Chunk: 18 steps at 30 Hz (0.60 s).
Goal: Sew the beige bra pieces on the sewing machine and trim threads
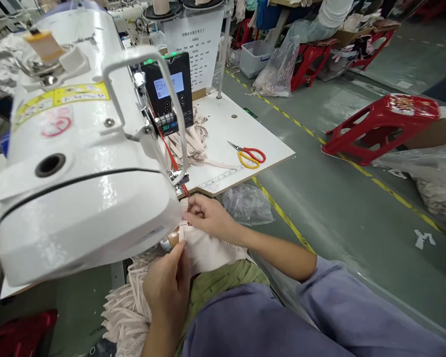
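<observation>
A big white sewing machine (78, 148) fills the left of the view and hides the needle area. Just under its near end, my left hand (167, 287) pinches the edge of a pale pink fabric piece (208, 250). My right hand (208, 215) has its fingers curled on the same fabric, close to the machine's presser foot (178, 178). More of the pale lace fabric (124, 312) hangs down over my lap.
Red and yellow scissors (249, 156) and a pile of pale straps (189, 141) lie on the white table (245, 124). A control panel (169, 96) stands behind the machine. A red stool (379, 126), plastic bags (247, 203) and a seated person (330, 15) are on the floor side.
</observation>
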Motion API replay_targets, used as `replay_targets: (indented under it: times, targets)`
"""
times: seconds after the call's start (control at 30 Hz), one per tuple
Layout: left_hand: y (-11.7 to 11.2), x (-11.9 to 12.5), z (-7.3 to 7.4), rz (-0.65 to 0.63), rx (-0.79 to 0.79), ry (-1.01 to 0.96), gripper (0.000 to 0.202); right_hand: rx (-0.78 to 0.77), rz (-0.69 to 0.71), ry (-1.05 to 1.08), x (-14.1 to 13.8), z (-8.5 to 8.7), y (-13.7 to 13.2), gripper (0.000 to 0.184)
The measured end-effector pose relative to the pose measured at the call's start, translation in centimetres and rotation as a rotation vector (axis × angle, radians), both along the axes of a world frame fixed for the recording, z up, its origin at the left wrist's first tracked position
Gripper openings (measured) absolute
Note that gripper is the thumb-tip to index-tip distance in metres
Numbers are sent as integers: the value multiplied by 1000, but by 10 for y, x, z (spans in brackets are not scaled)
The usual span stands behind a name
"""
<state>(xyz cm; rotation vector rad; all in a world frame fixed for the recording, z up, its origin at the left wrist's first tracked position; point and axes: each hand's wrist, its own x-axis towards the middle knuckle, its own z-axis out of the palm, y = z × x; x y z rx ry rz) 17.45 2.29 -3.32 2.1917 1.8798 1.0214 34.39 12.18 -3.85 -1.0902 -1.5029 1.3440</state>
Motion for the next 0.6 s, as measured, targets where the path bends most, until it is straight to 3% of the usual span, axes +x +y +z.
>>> replay_targets:
  times: [0.07, 0.27, 0.6]
  targets:
    - [4, -5, -5, -48, 47, 99, 23, 46, 54, -57, -2, 1, 14, 19]
    - [11, -7, 0, 13, -15, 113, 28, 178, 127, -260, -9, 9, 40, 17]
    - [16, -11, 6, 2, -73, 171, 31, 234, 173, -333, -10, 10, 49, 13]
